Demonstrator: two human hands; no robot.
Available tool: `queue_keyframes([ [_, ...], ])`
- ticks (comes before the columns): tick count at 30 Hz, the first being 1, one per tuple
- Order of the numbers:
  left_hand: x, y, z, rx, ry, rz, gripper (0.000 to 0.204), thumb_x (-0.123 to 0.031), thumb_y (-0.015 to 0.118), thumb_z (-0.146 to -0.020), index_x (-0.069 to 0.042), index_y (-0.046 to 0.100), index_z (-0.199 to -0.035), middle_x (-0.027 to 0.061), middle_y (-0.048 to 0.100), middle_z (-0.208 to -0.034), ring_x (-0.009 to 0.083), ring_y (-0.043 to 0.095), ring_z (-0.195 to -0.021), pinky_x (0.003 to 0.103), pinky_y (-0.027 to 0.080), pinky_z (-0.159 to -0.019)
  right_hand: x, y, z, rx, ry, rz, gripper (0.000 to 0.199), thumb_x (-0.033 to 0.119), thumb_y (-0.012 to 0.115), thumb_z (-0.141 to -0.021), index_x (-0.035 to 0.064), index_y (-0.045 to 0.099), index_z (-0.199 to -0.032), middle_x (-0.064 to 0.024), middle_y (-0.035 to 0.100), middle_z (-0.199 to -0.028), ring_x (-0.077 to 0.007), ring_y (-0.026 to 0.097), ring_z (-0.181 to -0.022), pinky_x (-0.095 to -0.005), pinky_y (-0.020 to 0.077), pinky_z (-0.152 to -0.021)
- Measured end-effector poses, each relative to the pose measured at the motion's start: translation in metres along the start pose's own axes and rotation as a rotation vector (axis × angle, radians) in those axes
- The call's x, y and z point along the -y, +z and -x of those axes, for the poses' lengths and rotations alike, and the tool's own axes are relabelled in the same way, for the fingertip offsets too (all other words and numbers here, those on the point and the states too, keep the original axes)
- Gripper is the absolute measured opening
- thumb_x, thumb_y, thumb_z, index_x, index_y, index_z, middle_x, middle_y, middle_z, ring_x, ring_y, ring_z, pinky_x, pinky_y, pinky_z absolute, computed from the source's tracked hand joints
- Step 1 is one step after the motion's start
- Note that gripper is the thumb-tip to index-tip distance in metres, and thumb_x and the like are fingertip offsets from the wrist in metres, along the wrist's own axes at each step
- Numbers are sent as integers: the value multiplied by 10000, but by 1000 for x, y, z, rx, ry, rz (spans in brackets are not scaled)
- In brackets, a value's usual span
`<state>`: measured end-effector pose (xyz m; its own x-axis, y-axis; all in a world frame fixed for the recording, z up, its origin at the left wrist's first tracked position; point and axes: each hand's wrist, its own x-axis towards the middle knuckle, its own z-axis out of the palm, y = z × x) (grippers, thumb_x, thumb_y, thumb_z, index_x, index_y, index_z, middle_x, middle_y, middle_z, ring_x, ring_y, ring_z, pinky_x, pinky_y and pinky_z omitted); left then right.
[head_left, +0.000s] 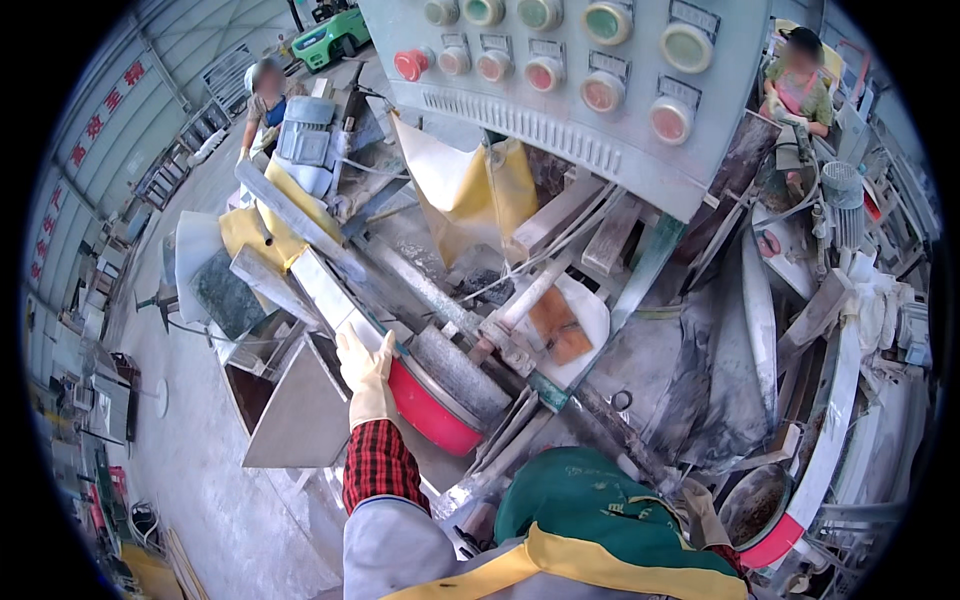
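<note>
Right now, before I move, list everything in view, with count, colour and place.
Control panel: one, pale grey, top centre
Push buttons: eleven showing, green above red, on that panel
Forklift: one, green, far upper left
Co-workers: two, faces blurred, upper left and upper right
Motors: two, grey, upper left and right
Hanging sheet: one, yellow and white, below the panel
Rusty patch: one, orange-brown, centre
Red curved bands: two, centre-left and lower right
Distant clutter: uncounted, mixed colours, far left
Plaid cuff: red and black, lower centre-left
Left grip: one, cream-gloved, beside the nearer band
Right grip: one, tan-gloved, partly hidden, lower right
</note>
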<state>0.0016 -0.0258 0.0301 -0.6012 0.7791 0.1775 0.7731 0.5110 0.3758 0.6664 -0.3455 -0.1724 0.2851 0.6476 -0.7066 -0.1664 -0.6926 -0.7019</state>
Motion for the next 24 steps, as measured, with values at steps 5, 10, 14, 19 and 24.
queue_keyframes([
  [5,-11,13,-3,124,-51,-195,928,-517,703,-756,-143,259,-1480,146,281,-1503,349,315,-1369,477,343,-1067,38,33,-5,-26,-37,24,460,108,573,-906,63,471,-1353,-144,661,-860,-217,646,-657,-338,542,-574],
  [10,-18,8,6,143,-71,-170,834,-428,704,-782,-169,289,-1457,144,282,-1496,335,343,-1358,531,323,-1058,35,41,-1,48,-29,43,480,97,566,-898,74,455,-1364,-144,667,-864,-210,646,-663,-326,530,-557],
  [14,2,16,29,109,-15,-147,818,-374,731,-758,-132,327,-1427,162,327,-1451,355,394,-1304,512,344,-1046,0,33,-2,27,17,36,475,119,590,-894,74,469,-1350,-141,671,-900,-221,661,-675,-337,541,-556],
  [19,7,40,95,-6,230,55,744,-252,706,-752,-51,368,-1383,305,319,-1401,478,403,-1211,509,340,-1038,-49,23,1,-84,18,-60,417,133,598,-893,26,535,-1290,-134,665,-949,-256,676,-720,-383,561,-587],
  [24,26,41,114,284,347,64,842,-243,747,-656,-49,379,-1387,283,364,-1388,440,362,-1278,437,324,-1080,-44,40,-5,-46,-119,90,447,226,561,-900,43,536,-1307,-123,692,-842,-222,668,-717,-326,549,-686],
])
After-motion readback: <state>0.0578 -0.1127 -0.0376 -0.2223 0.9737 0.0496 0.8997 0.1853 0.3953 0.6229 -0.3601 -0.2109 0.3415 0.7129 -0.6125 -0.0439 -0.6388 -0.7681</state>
